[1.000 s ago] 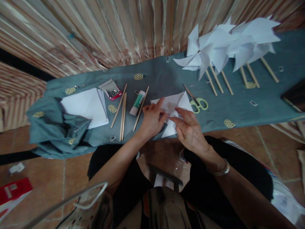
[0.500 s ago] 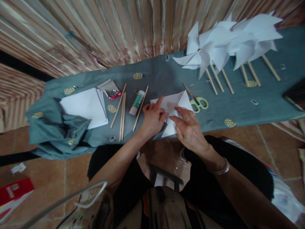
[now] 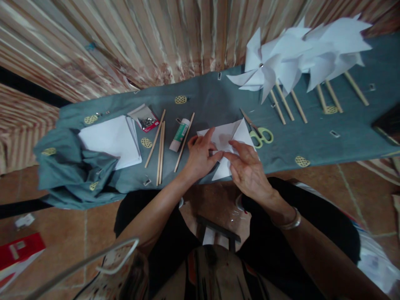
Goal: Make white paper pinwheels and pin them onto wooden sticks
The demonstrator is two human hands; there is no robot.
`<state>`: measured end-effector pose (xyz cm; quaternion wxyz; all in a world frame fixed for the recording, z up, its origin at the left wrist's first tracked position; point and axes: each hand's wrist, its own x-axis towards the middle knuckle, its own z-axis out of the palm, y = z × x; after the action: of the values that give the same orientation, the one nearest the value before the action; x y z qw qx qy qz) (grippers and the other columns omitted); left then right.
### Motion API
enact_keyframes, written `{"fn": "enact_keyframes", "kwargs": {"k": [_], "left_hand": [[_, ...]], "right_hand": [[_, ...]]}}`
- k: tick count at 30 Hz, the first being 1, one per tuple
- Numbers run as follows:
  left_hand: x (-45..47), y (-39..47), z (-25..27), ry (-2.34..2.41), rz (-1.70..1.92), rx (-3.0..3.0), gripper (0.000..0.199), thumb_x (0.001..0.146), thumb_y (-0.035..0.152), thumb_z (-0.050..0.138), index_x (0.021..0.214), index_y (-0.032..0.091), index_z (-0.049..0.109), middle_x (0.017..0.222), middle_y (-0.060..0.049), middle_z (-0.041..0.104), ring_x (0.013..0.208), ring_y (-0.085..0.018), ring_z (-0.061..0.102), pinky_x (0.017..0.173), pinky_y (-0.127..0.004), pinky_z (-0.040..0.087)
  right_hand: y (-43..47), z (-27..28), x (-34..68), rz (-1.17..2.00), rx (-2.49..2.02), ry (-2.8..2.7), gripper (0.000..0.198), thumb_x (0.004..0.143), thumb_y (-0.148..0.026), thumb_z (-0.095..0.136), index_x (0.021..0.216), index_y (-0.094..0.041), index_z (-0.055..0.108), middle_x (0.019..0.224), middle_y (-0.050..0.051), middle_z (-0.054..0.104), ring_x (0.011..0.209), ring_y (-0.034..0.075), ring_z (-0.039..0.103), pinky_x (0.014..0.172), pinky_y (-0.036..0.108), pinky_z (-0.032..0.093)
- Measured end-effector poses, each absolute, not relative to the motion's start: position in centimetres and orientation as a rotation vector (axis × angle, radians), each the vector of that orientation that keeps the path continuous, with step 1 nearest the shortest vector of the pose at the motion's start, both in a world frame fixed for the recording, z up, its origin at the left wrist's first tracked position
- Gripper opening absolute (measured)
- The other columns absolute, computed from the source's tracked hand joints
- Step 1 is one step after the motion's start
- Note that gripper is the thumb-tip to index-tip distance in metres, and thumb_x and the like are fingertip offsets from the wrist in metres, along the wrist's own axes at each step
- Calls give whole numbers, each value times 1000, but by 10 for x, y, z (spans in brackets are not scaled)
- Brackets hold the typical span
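Observation:
A white paper square (image 3: 218, 129) with cut corners lies on the cloth-covered table in front of me. My left hand (image 3: 201, 155) is on its left part, index finger stretched along the sheet and thumb reaching to the middle. From the right, my right hand (image 3: 248, 164) grips the paper near its centre with thumb and fingers drawn together. The two thumbs nearly meet there; what lies right under the fingertips is hidden. Green-handled scissors (image 3: 261, 136) rest just right of the paper. A glue stick (image 3: 180, 134) lies left of my left hand, beside a wooden stick (image 3: 183, 143).
Finished paper pinwheels (image 3: 296, 54) on wooden sticks lie at the back right. At left are a stack of white paper (image 3: 111, 139), an open box of metal pins (image 3: 146, 118) and loose sticks (image 3: 160, 154). A dark object (image 3: 387, 124) sits at the right edge.
My thumbs have come closer together at the middle of the paper, the left thumb reaching further right. The things on the table stay where they were.

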<state>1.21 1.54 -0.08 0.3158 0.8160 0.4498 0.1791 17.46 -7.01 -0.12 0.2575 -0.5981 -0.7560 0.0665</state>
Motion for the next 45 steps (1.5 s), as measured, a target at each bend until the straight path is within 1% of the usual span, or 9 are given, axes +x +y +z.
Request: {"fn": "enact_keyframes", "kwargs": {"k": [6,11,15,20,27,31,34,39,45], "left_hand": [[10,12,-2,1177,503,2123,78,85,31,72,151,22,32,96,-2,76,115,-24,63,116,-54,23],[9,14,-1,1184,472,2093,72,86,26,69,148,18,34,95,-2,77,116,-23,63,117,-54,22],[10,15,0,1191,442,2115,68,88,24,64,149,20,33,98,-3,77,116,-24,63,116,-56,22],[11,15,0,1206,422,2112,65,89,22,60,148,19,34,98,-2,77,117,-23,62,118,-57,20],[9,15,0,1177,415,2098,70,88,31,66,149,19,34,99,-3,77,121,-25,61,120,-56,19],[10,15,1,1190,400,2092,67,89,31,65,149,21,37,106,-4,75,120,-25,61,120,-57,17],[11,15,2,1199,401,2073,68,88,29,65,149,20,38,105,-4,75,119,-25,61,121,-56,16],[10,11,4,1177,436,2099,60,88,27,65,144,22,44,100,-1,75,114,-23,61,120,-55,17],[1,9,4,1113,527,2168,51,91,29,62,139,21,49,102,-3,75,110,-23,62,120,-55,18]], "right_hand": [[-71,-2,176,152,-1617,-2078,36,95,-13,40,116,-14,69,139,16,55,130,30,49,109,53,47],[-72,-2,176,218,-1646,-2031,37,94,-14,41,118,-19,68,141,13,55,132,30,48,109,52,46],[-72,-3,176,216,-1612,-2050,37,93,-14,41,120,-17,67,141,14,53,132,30,47,110,53,45],[-72,-4,176,227,-1616,-2033,40,93,-13,42,123,-23,65,142,10,53,132,30,47,110,53,45],[-73,-5,175,233,-1625,-2017,39,95,-14,40,124,-22,65,142,11,54,133,30,48,110,54,46],[-72,-6,174,237,-1612,-2002,41,94,-12,40,124,-23,66,142,11,54,132,30,48,110,53,46],[-72,-7,175,231,-1603,-2001,42,94,-12,40,125,-24,65,141,10,54,132,30,48,110,56,45],[-73,-7,176,178,-1620,-2029,37,94,-13,42,122,-21,66,141,12,55,130,30,50,108,53,47],[-72,-4,177,231,-1570,-1990,36,96,-15,40,120,-20,67,138,12,58,128,30,52,109,52,47]]}}
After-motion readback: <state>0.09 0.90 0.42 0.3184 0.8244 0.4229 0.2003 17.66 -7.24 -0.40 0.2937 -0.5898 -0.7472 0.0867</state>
